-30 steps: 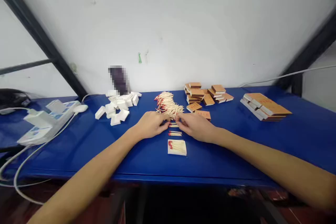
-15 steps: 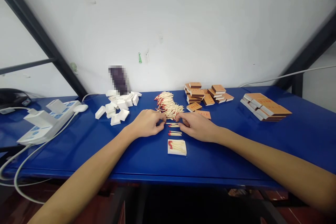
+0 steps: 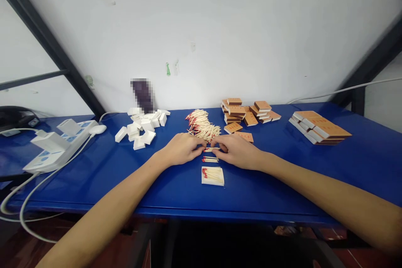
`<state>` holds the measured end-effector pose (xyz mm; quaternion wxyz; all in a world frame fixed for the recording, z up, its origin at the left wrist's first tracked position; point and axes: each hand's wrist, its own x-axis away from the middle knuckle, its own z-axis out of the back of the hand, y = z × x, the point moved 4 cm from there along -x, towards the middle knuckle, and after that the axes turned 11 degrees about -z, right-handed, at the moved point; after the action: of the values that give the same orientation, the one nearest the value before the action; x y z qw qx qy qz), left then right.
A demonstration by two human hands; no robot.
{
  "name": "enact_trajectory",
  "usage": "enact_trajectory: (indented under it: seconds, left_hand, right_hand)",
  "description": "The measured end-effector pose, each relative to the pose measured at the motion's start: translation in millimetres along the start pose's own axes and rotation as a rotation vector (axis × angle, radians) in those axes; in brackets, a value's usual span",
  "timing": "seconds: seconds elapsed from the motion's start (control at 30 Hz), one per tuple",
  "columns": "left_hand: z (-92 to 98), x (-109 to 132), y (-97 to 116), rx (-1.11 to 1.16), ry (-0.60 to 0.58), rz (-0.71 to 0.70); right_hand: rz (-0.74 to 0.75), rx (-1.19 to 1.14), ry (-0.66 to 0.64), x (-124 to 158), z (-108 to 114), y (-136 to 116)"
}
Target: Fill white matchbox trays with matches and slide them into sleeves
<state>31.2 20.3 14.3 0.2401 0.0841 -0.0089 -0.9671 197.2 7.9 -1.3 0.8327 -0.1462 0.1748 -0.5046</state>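
Observation:
Between my two hands lies a small group of red-headed matches (image 3: 210,150). My left hand (image 3: 184,149), fingers curled and thumb brought in, is at their head ends. At the plain stick ends, my right hand (image 3: 238,151) has its thumb and fingers closed in. The hands partly hide this group. A second short row of matches (image 3: 210,159) lies just nearer to me. Below that is a white matchbox tray (image 3: 204,181) with several matches in it. Right behind my fingers spreads a large heap of loose matches (image 3: 202,125).
White empty trays (image 3: 138,127) are piled at the left. Brown matchbox sleeves (image 3: 236,111) are heaped behind my right hand, and stacked matchboxes (image 3: 318,127) stand farther right. A power strip (image 3: 47,159) with cables sits at the left on the blue table (image 3: 266,197).
My left hand has moved a little to the right, up to the match heads, so the gap between my hands is smaller. My right hand has barely moved.

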Motion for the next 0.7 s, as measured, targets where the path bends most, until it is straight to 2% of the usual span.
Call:
enact_trajectory:
  seconds: [0.7]
  left_hand:
    - [3.6,5.6,-0.5,0.032,-0.006,-0.024]
  right_hand:
    - [0.010,-0.024,0.036,-2.5,3.1,5.2]
